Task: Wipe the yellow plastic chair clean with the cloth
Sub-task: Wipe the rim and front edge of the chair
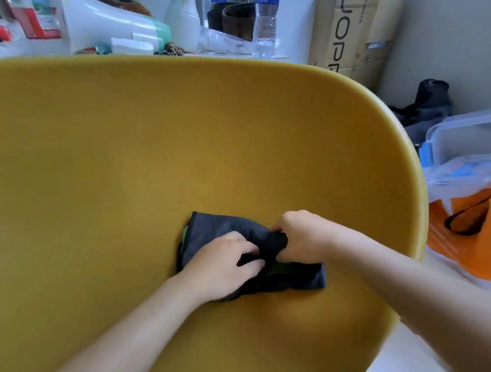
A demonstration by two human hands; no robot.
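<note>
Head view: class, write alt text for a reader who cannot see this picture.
Two bare hands bunch a dark cloth on the seat of a yellow plastic chair; the left hand and right hand both grip it. Bottles and boxes clutter the table behind.

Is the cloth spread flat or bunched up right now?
Bunched. The cloth lies crumpled on the chair, both hands gripping its gathered middle; a green layer shows beneath.
</note>
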